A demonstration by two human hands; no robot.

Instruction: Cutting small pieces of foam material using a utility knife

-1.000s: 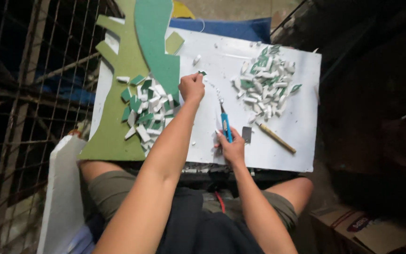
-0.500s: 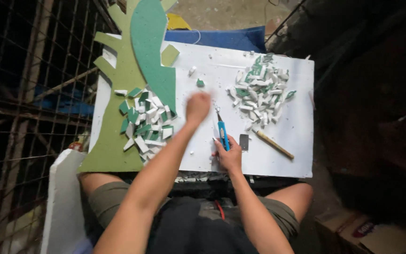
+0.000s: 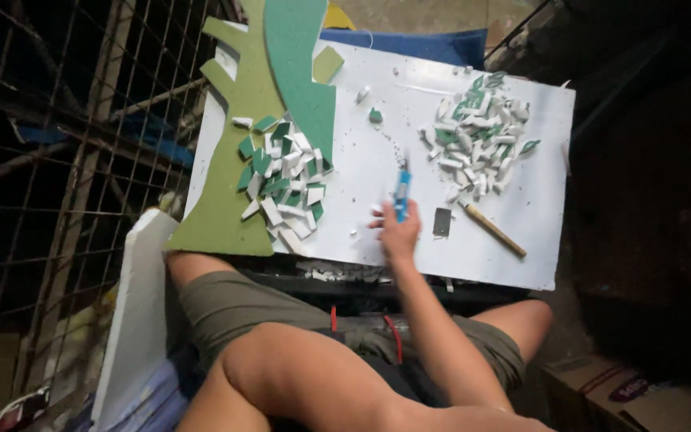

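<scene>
On the white board (image 3: 521, 240), our right hand (image 3: 397, 232) closes its fingers around the blue cutter (image 3: 401, 190), between the left pile of foam pieces (image 3: 285, 180) and the right pile (image 3: 477, 140), while our left hand is out of view.

The board (image 3: 521, 240) looks smooth, faintly glossy white, the green sheets (image 3: 281, 72) matt and foam-like, the cutter (image 3: 401, 192) blue plastic, the stick (image 3: 493, 230) bare wood — and the cage (image 3: 65, 144) thin metal wire.
</scene>
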